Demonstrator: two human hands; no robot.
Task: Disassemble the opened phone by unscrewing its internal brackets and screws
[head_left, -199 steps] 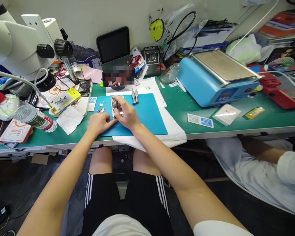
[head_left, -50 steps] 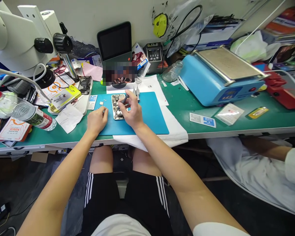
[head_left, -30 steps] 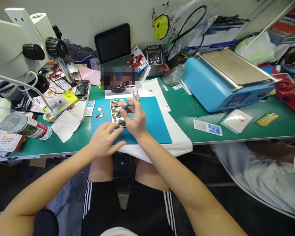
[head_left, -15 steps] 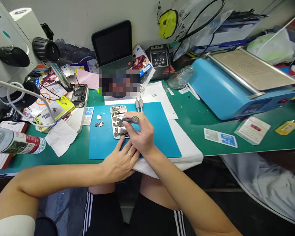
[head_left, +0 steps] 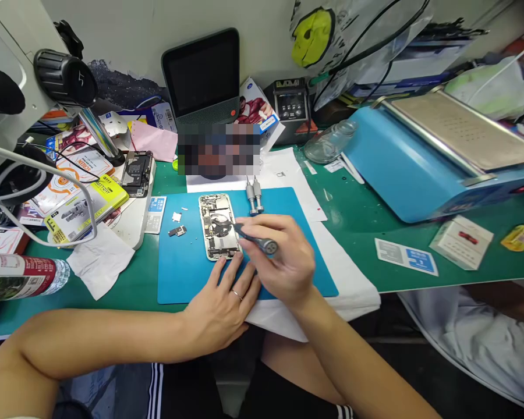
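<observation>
On the blue mat (head_left: 179, 285) lies a phone (head_left: 219, 227) with its inside bared, showing circuit parts and a dark round coil. My right hand (head_left: 286, 256) grips a dark grey screwdriver (head_left: 257, 237) slantwise, its front end over the phone's right side; the exact tip is hard to make out. My left hand (head_left: 222, 297) rests flat on the mat with fingers spread, the fingertips by the phone's lower edge. Left of the phone are small loose metal parts (head_left: 177, 231). Two more screwdrivers (head_left: 254, 196) lie at the mat's top edge.
A blue heating-plate machine (head_left: 402, 163) stands at the right, near a glass jar (head_left: 329, 142). At the left are a water bottle (head_left: 26, 275), a crumpled tissue (head_left: 100, 256), a yellow battery box (head_left: 87, 209) and a microscope arm (head_left: 65, 75). A screen (head_left: 203, 73) stands behind.
My right hand has drawn back to the right with the screwdriver, uncovering more of the phone's middle. My left hand stays by the phone's lower edge. The view has shifted slightly.
</observation>
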